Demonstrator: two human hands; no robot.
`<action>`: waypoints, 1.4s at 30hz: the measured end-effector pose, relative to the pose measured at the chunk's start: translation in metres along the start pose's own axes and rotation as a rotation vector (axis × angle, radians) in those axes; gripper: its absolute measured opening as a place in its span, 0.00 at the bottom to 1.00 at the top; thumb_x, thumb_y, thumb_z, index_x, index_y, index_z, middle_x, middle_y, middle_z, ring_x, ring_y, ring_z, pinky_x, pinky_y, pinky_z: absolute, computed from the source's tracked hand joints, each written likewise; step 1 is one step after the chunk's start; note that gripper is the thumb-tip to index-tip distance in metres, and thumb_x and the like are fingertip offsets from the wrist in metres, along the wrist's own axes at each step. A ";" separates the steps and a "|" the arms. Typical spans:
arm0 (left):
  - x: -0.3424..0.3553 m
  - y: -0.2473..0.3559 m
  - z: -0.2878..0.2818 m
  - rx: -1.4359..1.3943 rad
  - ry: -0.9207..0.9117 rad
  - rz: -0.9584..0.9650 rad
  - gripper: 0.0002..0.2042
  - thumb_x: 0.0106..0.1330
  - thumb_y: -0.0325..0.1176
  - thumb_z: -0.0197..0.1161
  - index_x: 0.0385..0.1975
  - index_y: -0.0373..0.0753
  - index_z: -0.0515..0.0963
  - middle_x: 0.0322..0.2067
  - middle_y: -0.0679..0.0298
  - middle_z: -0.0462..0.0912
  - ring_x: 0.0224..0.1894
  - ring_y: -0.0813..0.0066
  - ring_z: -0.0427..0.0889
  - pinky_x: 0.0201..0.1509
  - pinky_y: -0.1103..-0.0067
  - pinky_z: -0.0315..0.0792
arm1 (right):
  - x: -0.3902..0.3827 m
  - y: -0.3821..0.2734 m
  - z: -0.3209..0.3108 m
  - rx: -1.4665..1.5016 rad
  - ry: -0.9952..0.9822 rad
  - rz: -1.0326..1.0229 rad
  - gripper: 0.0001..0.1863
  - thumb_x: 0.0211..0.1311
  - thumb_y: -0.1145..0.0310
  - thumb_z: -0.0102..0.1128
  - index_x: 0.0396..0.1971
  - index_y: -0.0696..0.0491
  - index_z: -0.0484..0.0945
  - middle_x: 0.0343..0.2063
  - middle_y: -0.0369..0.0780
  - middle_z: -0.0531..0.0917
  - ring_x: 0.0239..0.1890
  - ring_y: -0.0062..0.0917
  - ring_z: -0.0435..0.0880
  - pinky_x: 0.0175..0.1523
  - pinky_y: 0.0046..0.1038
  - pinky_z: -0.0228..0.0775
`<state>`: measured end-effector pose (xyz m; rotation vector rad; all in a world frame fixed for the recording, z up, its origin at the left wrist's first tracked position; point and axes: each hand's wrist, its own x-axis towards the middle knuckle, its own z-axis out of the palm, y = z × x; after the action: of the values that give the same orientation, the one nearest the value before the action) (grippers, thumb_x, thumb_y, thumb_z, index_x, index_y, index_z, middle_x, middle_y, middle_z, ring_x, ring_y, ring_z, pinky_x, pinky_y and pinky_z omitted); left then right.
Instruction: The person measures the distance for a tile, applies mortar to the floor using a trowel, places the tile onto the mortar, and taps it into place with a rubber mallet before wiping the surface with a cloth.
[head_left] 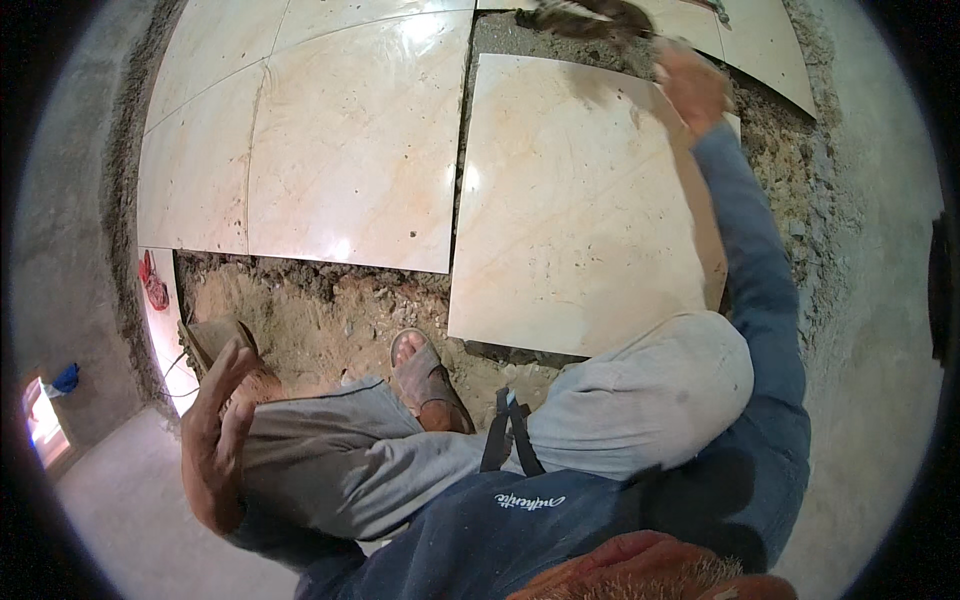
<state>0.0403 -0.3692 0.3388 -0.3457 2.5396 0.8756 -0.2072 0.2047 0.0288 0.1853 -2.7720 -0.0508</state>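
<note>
My right hand (693, 88) reaches to the far edge of a large cream floor tile (590, 200). Its fingers are closed round the handle of a trowel (600, 18), whose blade is smeared by motion and dark with mortar. The blade is over the grey mortar gap (535, 42) beyond the tile. That tile lies askew, with an uneven joint along its left side. My left hand (222, 410) rests by my left knee, fingers stretched out and holding nothing.
Several laid cream tiles (350, 150) cover the floor at the left and far side. Bare sandy ground (320, 315) shows around my sandalled foot (425, 375). Rubble (790, 170) lines the right wall (880, 250). Something red (154, 285) lies on a tile strip at the left.
</note>
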 end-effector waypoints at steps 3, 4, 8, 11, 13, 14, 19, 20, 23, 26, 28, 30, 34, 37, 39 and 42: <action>-0.017 0.003 -0.008 0.066 0.053 0.026 0.29 0.75 0.42 0.57 0.70 0.29 0.65 0.62 0.43 0.77 0.68 0.55 0.73 0.73 0.65 0.62 | 0.031 -0.041 0.017 0.042 0.030 0.047 0.16 0.70 0.57 0.56 0.51 0.50 0.76 0.45 0.46 0.82 0.46 0.44 0.85 0.48 0.44 0.80; -0.019 0.002 -0.011 0.090 0.018 -0.042 0.31 0.75 0.45 0.58 0.71 0.29 0.64 0.65 0.43 0.74 0.70 0.54 0.71 0.75 0.64 0.59 | 0.039 -0.050 0.023 0.102 0.063 0.072 0.16 0.71 0.56 0.56 0.50 0.50 0.76 0.45 0.46 0.82 0.46 0.44 0.85 0.48 0.44 0.80; -0.022 0.008 -0.013 0.079 -0.062 -0.069 0.34 0.74 0.48 0.58 0.71 0.29 0.64 0.66 0.42 0.73 0.70 0.51 0.70 0.74 0.63 0.61 | 0.081 -0.096 0.031 0.347 0.002 -0.087 0.16 0.72 0.56 0.54 0.46 0.54 0.76 0.42 0.48 0.84 0.43 0.46 0.86 0.47 0.48 0.80; -0.011 0.019 -0.009 0.136 -0.047 -0.085 0.34 0.73 0.48 0.59 0.71 0.29 0.64 0.65 0.42 0.73 0.70 0.51 0.70 0.74 0.62 0.61 | 0.089 -0.119 0.041 0.266 -0.258 -0.121 0.17 0.75 0.55 0.52 0.44 0.57 0.75 0.37 0.51 0.85 0.39 0.50 0.85 0.46 0.50 0.78; -0.006 0.019 -0.006 0.169 -0.070 -0.041 0.33 0.73 0.47 0.59 0.70 0.29 0.64 0.65 0.42 0.73 0.70 0.51 0.70 0.74 0.62 0.61 | 0.083 -0.121 0.049 0.172 -0.369 -0.152 0.19 0.75 0.54 0.51 0.44 0.57 0.75 0.36 0.52 0.86 0.40 0.52 0.85 0.47 0.52 0.76; -0.005 0.020 -0.006 0.186 -0.077 -0.028 0.33 0.73 0.47 0.59 0.70 0.29 0.65 0.65 0.42 0.74 0.71 0.51 0.70 0.74 0.62 0.61 | 0.075 -0.116 0.037 0.181 -0.509 -0.081 0.20 0.76 0.54 0.50 0.48 0.58 0.74 0.40 0.53 0.85 0.43 0.52 0.85 0.49 0.51 0.76; 0.004 0.026 -0.011 0.128 -0.074 -0.039 0.32 0.73 0.45 0.58 0.70 0.29 0.65 0.65 0.43 0.74 0.70 0.51 0.70 0.74 0.61 0.61 | 0.033 -0.020 0.055 0.312 -0.502 0.076 0.23 0.77 0.53 0.50 0.58 0.57 0.73 0.48 0.54 0.84 0.50 0.48 0.84 0.54 0.48 0.75; 0.012 0.025 -0.010 0.103 -0.062 -0.049 0.32 0.73 0.45 0.58 0.70 0.29 0.65 0.65 0.43 0.74 0.70 0.51 0.70 0.74 0.61 0.61 | 0.028 -0.001 0.047 0.260 -0.576 0.105 0.24 0.77 0.53 0.50 0.59 0.57 0.73 0.49 0.54 0.83 0.51 0.48 0.83 0.55 0.48 0.74; 0.014 0.006 -0.015 0.076 -0.036 -0.058 0.31 0.73 0.45 0.58 0.70 0.29 0.65 0.64 0.42 0.74 0.70 0.51 0.70 0.74 0.61 0.61 | 0.010 0.054 0.037 0.210 -0.652 0.118 0.26 0.75 0.51 0.51 0.61 0.55 0.73 0.52 0.52 0.83 0.54 0.48 0.83 0.57 0.47 0.74; 0.013 0.005 -0.013 0.106 -0.047 -0.075 0.32 0.74 0.46 0.57 0.70 0.28 0.65 0.64 0.42 0.75 0.70 0.51 0.71 0.74 0.61 0.61 | -0.014 0.089 0.030 0.174 -0.582 0.136 0.26 0.74 0.50 0.51 0.61 0.54 0.74 0.53 0.52 0.83 0.55 0.46 0.82 0.58 0.46 0.74; 0.008 0.011 -0.017 0.139 -0.044 -0.059 0.32 0.74 0.47 0.57 0.69 0.28 0.65 0.64 0.42 0.75 0.69 0.51 0.71 0.74 0.61 0.61 | 0.006 0.060 -0.025 -0.015 -0.693 0.275 0.26 0.75 0.51 0.51 0.62 0.53 0.73 0.54 0.50 0.82 0.55 0.46 0.82 0.59 0.47 0.74; 0.007 0.011 -0.020 0.146 -0.062 -0.029 0.33 0.74 0.47 0.58 0.69 0.27 0.66 0.64 0.41 0.75 0.69 0.49 0.72 0.73 0.61 0.62 | 0.009 0.050 -0.021 0.003 -0.483 0.121 0.25 0.74 0.51 0.51 0.61 0.52 0.73 0.53 0.49 0.83 0.55 0.45 0.82 0.59 0.48 0.74; 0.015 0.017 -0.018 0.147 -0.126 0.089 0.32 0.73 0.46 0.60 0.67 0.26 0.67 0.63 0.39 0.75 0.69 0.46 0.72 0.72 0.62 0.63 | 0.042 0.011 -0.005 0.074 -0.181 -0.245 0.22 0.70 0.55 0.56 0.58 0.51 0.73 0.48 0.48 0.84 0.51 0.45 0.84 0.57 0.45 0.77; 0.002 0.029 -0.018 0.228 -0.143 0.113 0.31 0.73 0.46 0.61 0.66 0.27 0.68 0.62 0.38 0.75 0.69 0.44 0.72 0.72 0.62 0.63 | 0.088 -0.082 -0.010 -0.132 -0.324 -0.200 0.14 0.70 0.64 0.54 0.52 0.51 0.75 0.46 0.44 0.85 0.47 0.42 0.87 0.52 0.44 0.80; -0.001 0.030 -0.016 0.258 -0.147 0.143 0.31 0.73 0.46 0.60 0.66 0.27 0.68 0.62 0.38 0.75 0.68 0.43 0.72 0.71 0.62 0.64 | 0.103 -0.099 0.009 -0.174 -0.215 -0.187 0.11 0.70 0.68 0.54 0.49 0.50 0.76 0.45 0.42 0.85 0.46 0.41 0.88 0.49 0.44 0.81; -0.005 0.034 -0.013 0.284 -0.130 0.124 0.31 0.73 0.47 0.60 0.66 0.28 0.69 0.62 0.38 0.75 0.68 0.43 0.73 0.71 0.62 0.64 | 0.114 -0.098 0.047 -0.290 -0.211 -0.304 0.11 0.70 0.69 0.53 0.49 0.50 0.78 0.45 0.43 0.85 0.46 0.41 0.88 0.47 0.43 0.81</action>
<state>0.0279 -0.3508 0.3685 -0.0423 2.5377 0.5475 -0.3175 0.0930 0.0190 0.5494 -2.8743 -0.5758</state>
